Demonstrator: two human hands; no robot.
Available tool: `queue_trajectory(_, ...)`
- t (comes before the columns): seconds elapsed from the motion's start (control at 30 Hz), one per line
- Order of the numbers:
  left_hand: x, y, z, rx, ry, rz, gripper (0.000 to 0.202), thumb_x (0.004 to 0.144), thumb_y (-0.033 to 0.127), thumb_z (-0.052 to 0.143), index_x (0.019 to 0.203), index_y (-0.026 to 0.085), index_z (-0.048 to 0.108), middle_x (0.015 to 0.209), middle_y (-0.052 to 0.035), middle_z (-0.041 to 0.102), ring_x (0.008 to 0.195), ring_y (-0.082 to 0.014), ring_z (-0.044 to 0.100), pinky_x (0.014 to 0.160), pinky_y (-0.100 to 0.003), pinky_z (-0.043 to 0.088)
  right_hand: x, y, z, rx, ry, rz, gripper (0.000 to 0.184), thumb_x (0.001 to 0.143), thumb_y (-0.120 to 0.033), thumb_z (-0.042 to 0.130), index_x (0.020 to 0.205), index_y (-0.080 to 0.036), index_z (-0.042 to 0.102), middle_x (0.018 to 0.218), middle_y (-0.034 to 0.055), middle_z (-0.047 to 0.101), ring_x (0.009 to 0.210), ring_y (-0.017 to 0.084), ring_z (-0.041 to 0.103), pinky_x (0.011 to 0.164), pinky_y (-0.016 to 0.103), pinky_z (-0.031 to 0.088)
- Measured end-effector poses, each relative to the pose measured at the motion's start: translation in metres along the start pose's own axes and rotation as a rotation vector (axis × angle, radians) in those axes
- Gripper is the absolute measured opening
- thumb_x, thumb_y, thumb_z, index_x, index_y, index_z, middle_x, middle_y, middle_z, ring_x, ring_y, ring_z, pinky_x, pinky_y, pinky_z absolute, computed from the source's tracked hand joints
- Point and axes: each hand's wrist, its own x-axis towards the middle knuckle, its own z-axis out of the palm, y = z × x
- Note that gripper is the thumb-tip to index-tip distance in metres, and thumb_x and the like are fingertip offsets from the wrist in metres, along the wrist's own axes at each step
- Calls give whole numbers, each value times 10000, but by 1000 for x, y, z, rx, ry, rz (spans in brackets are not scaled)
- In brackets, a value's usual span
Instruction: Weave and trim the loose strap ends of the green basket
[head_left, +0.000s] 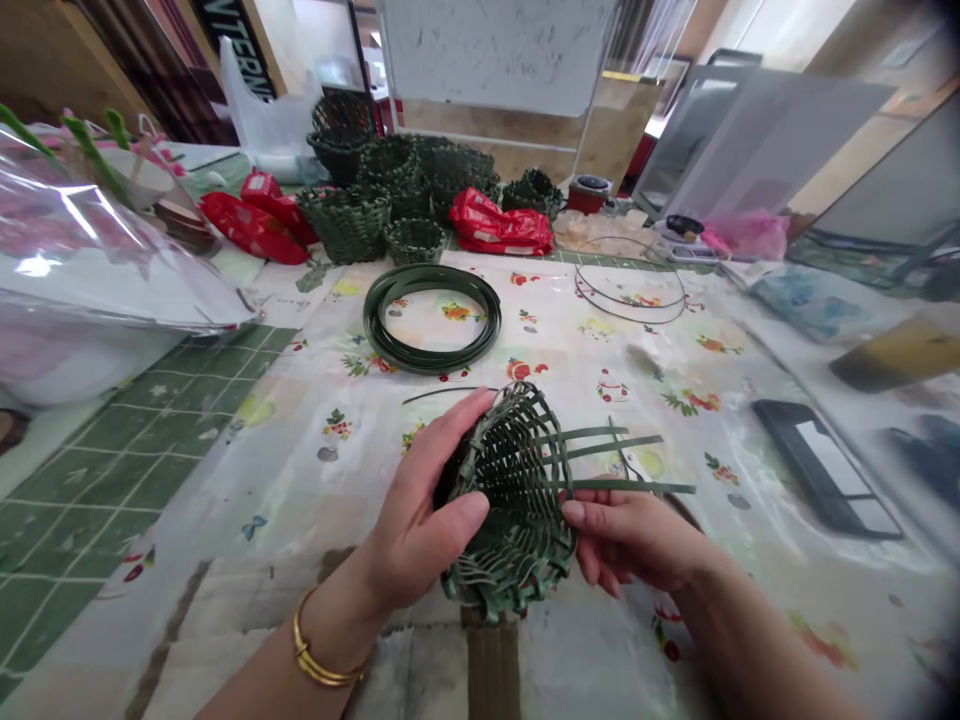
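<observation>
A small dark green woven basket (517,520) is tilted on its side, its opening turned toward me. My left hand (431,510) wraps around its left side, with the thumb over the rim. At the right rim, my right hand (622,530) pinches with thumb and index finger, beside the lowest of three loose green strips (630,487) that stick out to the right. Whether the fingertips grip the rim or a strip end is hard to see. Partly hidden behind the strips are what look like scissors (634,465).
A coil of green strip (433,362) lies ahead on the flowered tablecloth (300,500). Finished-looking woven baskets (345,225) and red packages (501,222) line the back. A thin wire ring (630,320) and a dark phone (825,468) are on the right. Clear plastic wrapping (97,240) stands left.
</observation>
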Motion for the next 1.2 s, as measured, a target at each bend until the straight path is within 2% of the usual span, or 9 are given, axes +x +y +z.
queue_trajectory(0.27, 0, 0, 7, -45, 55, 3, 615, 813, 412, 555, 1396, 252, 448, 1448, -66, 466, 1325, -380, 392, 1111, -573, 278, 3, 5, 10, 18, 162, 24, 412, 695, -506, 723, 564, -184, 501, 295, -88, 409, 249, 19, 248, 307, 192, 95)
queue_trajectory(0.43, 0, 4, 7, 23, 37, 43, 617, 815, 404, 541, 1400, 236, 442, 1385, -79, 525, 1261, -359, 472, 1114, -558, 280, 3, 6, 17, -51, 250, -5, 407, 726, -534, 699, 633, -187, 508, 320, -118, 331, 309, 24, 214, 346, 202, 94)
queue_trajectory(0.53, 0, 5, 7, 90, 23, 73, 610, 824, 388, 527, 1405, 229, 433, 1395, -83, 511, 1263, -350, 469, 1106, -543, 291, -1, 1, 11, -216, 220, 27, 463, 798, -598, 603, 612, -193, 477, 339, -105, 338, 329, 33, 228, 354, 197, 142)
queue_trajectory(0.63, 1, 7, 8, 183, -1, 116, 628, 822, 381, 522, 1419, 224, 405, 1413, -89, 487, 1260, -346, 464, 1091, -538, 302, -16, -9, 1, -588, 127, 46, 511, 879, -625, 478, 617, -187, 500, 416, -40, 488, 366, 57, 366, 377, 191, 268)
queue_trajectory(0.7, 2, 9, 9, 255, -6, 162, 642, 813, 372, 527, 1425, 226, 397, 1413, -87, 483, 1255, -339, 462, 1077, -529, 313, -30, -15, -4, -808, 147, -16, 489, 892, -607, 475, 665, -184, 566, 508, -3, 578, 432, 88, 477, 410, 199, 349)
queue_trajectory(0.87, 6, 9, 10, 351, -23, 281, 647, 802, 371, 542, 1424, 258, 408, 1408, -66, 497, 1251, -322, 459, 1046, -498, 325, -52, -18, 0, -1028, 637, -432, 281, 869, -494, 590, 877, -227, 678, 724, 27, 668, 609, 155, 602, 519, 247, 469)
queue_trajectory(0.97, 5, 5, 10, 340, -26, 277, 655, 815, 401, 535, 1440, 279, 382, 1442, -59, 465, 1280, -332, 432, 1065, -516, 294, -48, -14, 8, -1172, 616, -558, 143, 892, -371, 600, 920, -256, 679, 839, 30, 672, 733, 175, 629, 618, 282, 498)
queue_trajectory(1.1, 3, 0, 11, 332, -47, 199, 695, 814, 420, 537, 1465, 287, 332, 1502, -54, 386, 1355, -368, 336, 1142, -578, 127, -37, -10, 14, -1301, 605, -652, 80, 920, -258, 574, 949, -243, 647, 852, 32, 660, 791, 192, 604, 699, 337, 487)
queue_trajectory(1.2, 3, -2, 13, 233, -59, 139, 705, 810, 408, 550, 1466, 280, 326, 1486, -59, 402, 1336, -361, 372, 1137, -573, 205, -34, -9, 17, -1346, 634, -705, 75, 922, -203, 567, 957, -223, 631, 854, 38, 648, 788, 192, 578, 702, 343, 474)
